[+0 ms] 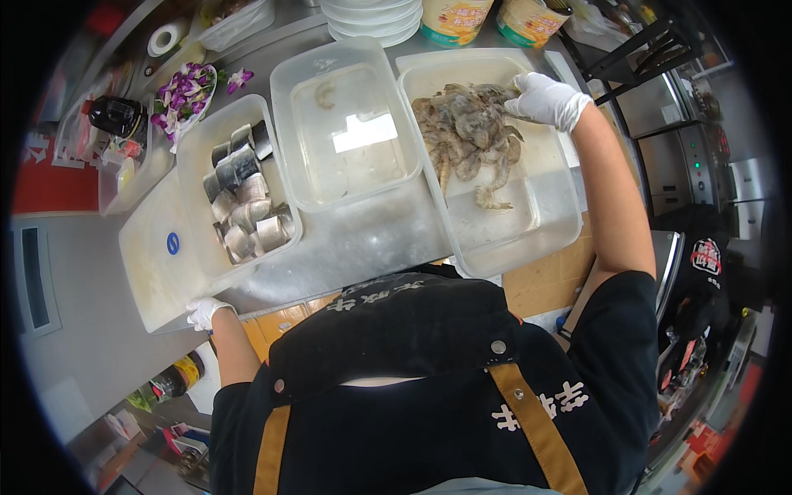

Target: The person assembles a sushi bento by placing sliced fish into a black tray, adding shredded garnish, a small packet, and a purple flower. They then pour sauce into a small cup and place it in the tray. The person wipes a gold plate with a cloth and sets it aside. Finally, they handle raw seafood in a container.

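Observation:
My right hand (548, 101), in a white glove, reaches into the right-hand clear plastic tub (516, 243). Its fingers are closed at the edge of a heap of raw grey shrimp (474, 124), the fingertips partly hidden. A few shrimp hang down from the heap toward the tub's near end. My left hand (208, 313), also gloved, is curled at the near edge of a white cutting board (157, 256). In the middle tub (289, 173) lies a single shrimp (325, 96). The left tub (190, 198) holds several thick, dark-skinned fish pieces (247, 194).
Purple flowers (186, 95) on a dish and a dark bottle (115, 115) stand at the far left. Stacked white plates (373, 18) and two printed paper buckets (455, 21) line the back. A black rack (648, 54) rises at the right, beyond my right arm.

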Action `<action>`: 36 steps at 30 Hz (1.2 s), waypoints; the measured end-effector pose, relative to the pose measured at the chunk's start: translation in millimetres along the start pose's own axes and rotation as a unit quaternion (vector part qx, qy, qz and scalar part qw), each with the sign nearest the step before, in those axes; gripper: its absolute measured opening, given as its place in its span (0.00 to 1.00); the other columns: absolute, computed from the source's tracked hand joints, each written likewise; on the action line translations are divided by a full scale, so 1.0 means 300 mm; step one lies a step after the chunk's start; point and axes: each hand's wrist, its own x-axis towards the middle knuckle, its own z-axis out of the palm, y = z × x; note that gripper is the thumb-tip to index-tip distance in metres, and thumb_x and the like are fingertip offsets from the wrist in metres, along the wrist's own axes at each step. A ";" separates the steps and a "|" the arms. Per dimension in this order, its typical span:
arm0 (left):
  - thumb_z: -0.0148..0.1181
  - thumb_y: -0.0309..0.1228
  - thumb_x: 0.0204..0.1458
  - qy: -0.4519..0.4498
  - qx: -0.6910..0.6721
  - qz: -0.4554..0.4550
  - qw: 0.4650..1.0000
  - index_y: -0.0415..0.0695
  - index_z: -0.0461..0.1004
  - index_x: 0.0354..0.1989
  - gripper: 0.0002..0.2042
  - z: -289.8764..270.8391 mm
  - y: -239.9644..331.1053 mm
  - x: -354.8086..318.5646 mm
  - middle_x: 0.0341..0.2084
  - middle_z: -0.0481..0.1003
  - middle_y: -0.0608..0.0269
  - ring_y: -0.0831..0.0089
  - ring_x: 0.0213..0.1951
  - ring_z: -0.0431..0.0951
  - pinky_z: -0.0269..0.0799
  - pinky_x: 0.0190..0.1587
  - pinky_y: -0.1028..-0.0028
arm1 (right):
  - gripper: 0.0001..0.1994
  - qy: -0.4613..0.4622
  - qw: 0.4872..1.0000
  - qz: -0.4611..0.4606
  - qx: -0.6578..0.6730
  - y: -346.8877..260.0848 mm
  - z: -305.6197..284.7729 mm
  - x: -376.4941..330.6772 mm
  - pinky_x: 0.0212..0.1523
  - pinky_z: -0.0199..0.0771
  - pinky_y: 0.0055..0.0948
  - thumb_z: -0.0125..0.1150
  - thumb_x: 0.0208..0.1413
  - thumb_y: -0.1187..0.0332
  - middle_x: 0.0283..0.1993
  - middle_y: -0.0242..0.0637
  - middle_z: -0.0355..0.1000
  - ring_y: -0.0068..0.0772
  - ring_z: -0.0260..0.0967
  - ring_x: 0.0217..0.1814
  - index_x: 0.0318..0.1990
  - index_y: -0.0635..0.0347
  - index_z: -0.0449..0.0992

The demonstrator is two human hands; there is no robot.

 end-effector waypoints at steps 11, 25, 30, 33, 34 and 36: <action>0.35 0.48 0.65 -0.006 -0.021 -0.005 1.000 0.33 0.60 0.64 0.30 -0.032 0.032 -0.033 0.61 0.59 0.26 0.36 0.59 0.67 0.65 0.60 0.47 | 0.31 -0.191 0.970 0.075 0.128 -0.051 -0.086 0.087 0.46 0.80 0.43 0.68 0.50 0.47 0.53 0.41 0.75 0.39 0.75 0.48 0.55 0.59 0.76; 0.35 0.49 0.65 0.010 -0.009 0.026 1.000 0.32 0.61 0.64 0.31 0.040 -0.026 0.037 0.61 0.59 0.23 0.35 0.61 0.64 0.62 0.62 0.48 | 0.16 -0.118 0.947 0.013 0.297 0.097 0.033 0.082 0.28 0.71 0.26 0.66 0.56 0.60 0.31 0.35 0.77 0.24 0.72 0.28 0.43 0.66 0.79; 0.34 0.49 0.65 -0.002 -0.024 0.005 1.000 0.36 0.62 0.64 0.30 0.016 -0.009 0.011 0.61 0.59 0.23 0.34 0.59 0.66 0.65 0.61 0.47 | 0.08 -0.100 0.877 0.041 0.468 0.174 -0.068 -0.088 0.21 0.68 0.13 0.60 0.62 0.69 0.28 0.28 0.74 0.14 0.68 0.22 0.44 0.64 0.76; 0.34 0.49 0.65 0.026 -0.008 0.028 0.999 0.36 0.63 0.63 0.30 0.016 -0.011 0.012 0.60 0.59 0.23 0.34 0.58 0.68 0.66 0.59 0.48 | 0.09 -0.035 0.807 0.095 0.582 0.195 -0.085 -0.218 0.26 0.75 0.14 0.58 0.63 0.71 0.33 0.34 0.77 0.18 0.72 0.26 0.46 0.68 0.75; 0.34 0.50 0.65 0.013 0.001 0.014 1.000 0.36 0.63 0.63 0.30 0.020 -0.014 0.014 0.60 0.59 0.23 0.33 0.57 0.68 0.67 0.59 0.48 | 0.10 -0.054 0.791 0.107 0.600 0.201 -0.091 -0.258 0.28 0.77 0.14 0.57 0.64 0.72 0.35 0.35 0.77 0.20 0.74 0.29 0.48 0.70 0.74; 0.34 0.50 0.65 0.001 -0.012 0.021 1.000 0.35 0.62 0.64 0.31 0.023 -0.020 0.023 0.61 0.58 0.22 0.34 0.61 0.65 0.65 0.61 0.48 | 0.09 -0.050 0.724 0.118 0.678 0.204 -0.056 -0.350 0.32 0.82 0.20 0.57 0.63 0.72 0.36 0.41 0.78 0.22 0.77 0.32 0.47 0.69 0.75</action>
